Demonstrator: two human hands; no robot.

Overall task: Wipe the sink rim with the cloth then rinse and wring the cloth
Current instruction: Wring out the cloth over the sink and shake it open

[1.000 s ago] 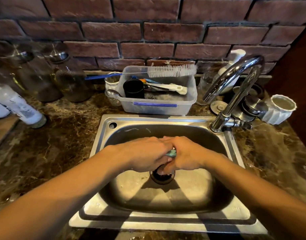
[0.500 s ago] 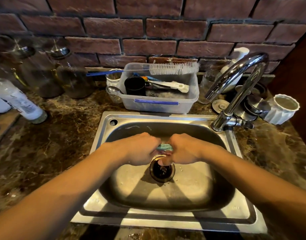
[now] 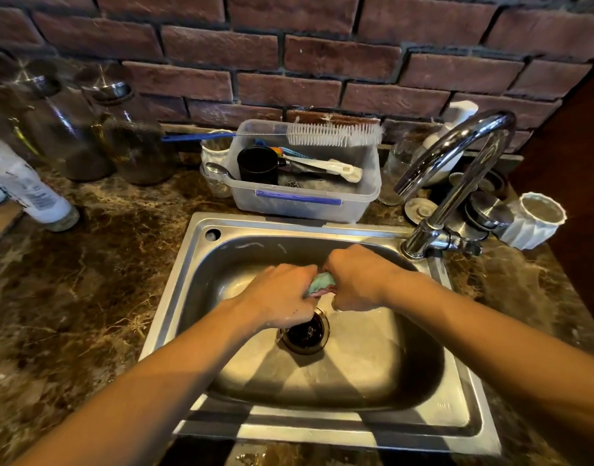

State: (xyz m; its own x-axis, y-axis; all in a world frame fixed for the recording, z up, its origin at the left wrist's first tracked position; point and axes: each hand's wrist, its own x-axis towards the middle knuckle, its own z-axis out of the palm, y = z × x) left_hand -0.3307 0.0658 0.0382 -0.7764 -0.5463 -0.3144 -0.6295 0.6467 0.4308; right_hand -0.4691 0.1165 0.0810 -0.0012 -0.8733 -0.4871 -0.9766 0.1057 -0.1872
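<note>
Brown marble counter (image 3: 87, 280): steel sink (image 3: 322, 428) inset, plastic tub (image 3: 305, 203), 2 glass jars (image 3: 97, 136), white cup (image 3: 534, 220).

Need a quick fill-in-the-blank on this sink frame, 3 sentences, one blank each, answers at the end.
1. Both the left hand and the right hand are clenched on the ____, bunched between them.
2. The hands are held over the basin of the sink, just above its dark ____.
3. A long white bottle brush lies across the top of the clear plastic ____ behind the sink.

Answers: cloth; drain; tub
</note>
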